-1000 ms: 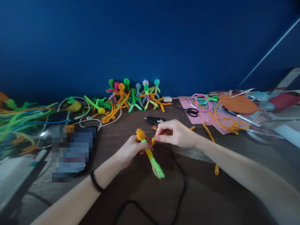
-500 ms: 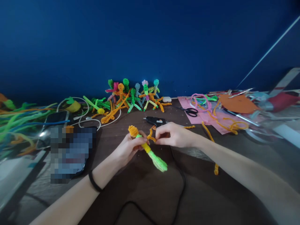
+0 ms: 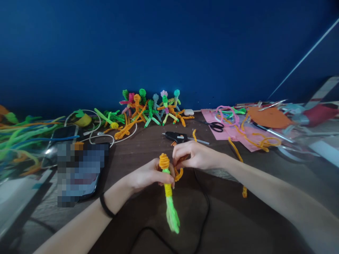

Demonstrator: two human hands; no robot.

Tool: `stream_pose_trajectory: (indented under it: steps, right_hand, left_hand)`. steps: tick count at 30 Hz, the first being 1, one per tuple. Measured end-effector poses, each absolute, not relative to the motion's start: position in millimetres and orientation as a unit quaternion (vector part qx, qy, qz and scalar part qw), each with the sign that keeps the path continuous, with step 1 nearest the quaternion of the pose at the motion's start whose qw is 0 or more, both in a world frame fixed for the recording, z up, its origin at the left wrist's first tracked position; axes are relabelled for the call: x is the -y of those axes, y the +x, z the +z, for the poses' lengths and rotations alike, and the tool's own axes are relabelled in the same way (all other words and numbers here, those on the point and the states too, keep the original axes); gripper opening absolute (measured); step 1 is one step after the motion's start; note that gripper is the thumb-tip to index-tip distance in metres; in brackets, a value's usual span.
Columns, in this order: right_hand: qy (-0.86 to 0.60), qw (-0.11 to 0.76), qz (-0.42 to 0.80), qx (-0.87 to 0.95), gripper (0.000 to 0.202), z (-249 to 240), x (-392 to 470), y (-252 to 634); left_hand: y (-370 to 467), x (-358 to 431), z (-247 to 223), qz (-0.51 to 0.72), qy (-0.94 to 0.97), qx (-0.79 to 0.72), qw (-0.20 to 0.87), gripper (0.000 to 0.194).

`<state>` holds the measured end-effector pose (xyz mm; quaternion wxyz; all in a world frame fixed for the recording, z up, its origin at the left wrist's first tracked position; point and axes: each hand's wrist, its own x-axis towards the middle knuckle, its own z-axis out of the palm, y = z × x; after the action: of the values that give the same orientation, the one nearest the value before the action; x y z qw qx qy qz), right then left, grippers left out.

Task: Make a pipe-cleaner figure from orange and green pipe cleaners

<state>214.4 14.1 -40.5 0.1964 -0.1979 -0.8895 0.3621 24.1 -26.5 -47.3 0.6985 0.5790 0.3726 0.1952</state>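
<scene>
My left hand (image 3: 148, 175) is closed around a pipe cleaner figure (image 3: 168, 190). The figure has a coiled orange head, a yellow-wrapped middle and green strands at its lower end, and it hangs nearly upright. Beside it, my right hand (image 3: 194, 155) pinches an orange pipe cleaner (image 3: 179, 175), which curves against the figure's side; its other end pokes up behind the knuckles. How the orange strand joins the figure is hidden by the fingers. Just beyond my right hand lies a black glue gun (image 3: 174, 137) with a clear glue stick in its back.
Several finished pipe cleaner figures (image 3: 150, 112) stand by the blue wall. Black scissors (image 3: 217, 127) rest on pink paper (image 3: 215, 134) at the right. A phone (image 3: 84, 173) and loose pipe cleaners (image 3: 21, 137) occupy the left. A black cord (image 3: 205, 208) crosses the front.
The figure has turned from slanting to nearly upright and moved slightly lower and to the right with my left hand. The orange strand by my right fingers now curves lower.
</scene>
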Motion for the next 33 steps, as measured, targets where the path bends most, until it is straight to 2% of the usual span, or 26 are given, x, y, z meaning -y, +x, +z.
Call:
stream_pose_trajectory:
  steps: [6, 14, 24, 33]
  right_hand:
    - [-0.193, 0.264, 0.288, 0.900, 0.009, -33.5, -9.1, 213.5]
    - [-0.203, 0.343, 0.277, 0.874, 0.007, -26.7, -3.0, 213.3]
    - [-0.258, 0.320, 0.352, 0.841, 0.005, -26.1, -7.8, 216.0]
    - [-0.209, 0.293, 0.420, 0.833, 0.004, -34.4, -8.7, 214.1]
  left_hand:
    - [26.9, 25.4, -48.8, 0.183, 0.574, -0.432, 0.671, 0.002]
    - [22.2, 18.3, -57.0, 0.315, 0.518, -0.475, 0.638, 0.002]
    - [19.8, 15.1, -57.3, 0.454, 0.442, -0.464, 0.620, 0.008]
    - [21.0, 17.4, -54.4, 0.449, 0.414, -0.434, 0.662, 0.013]
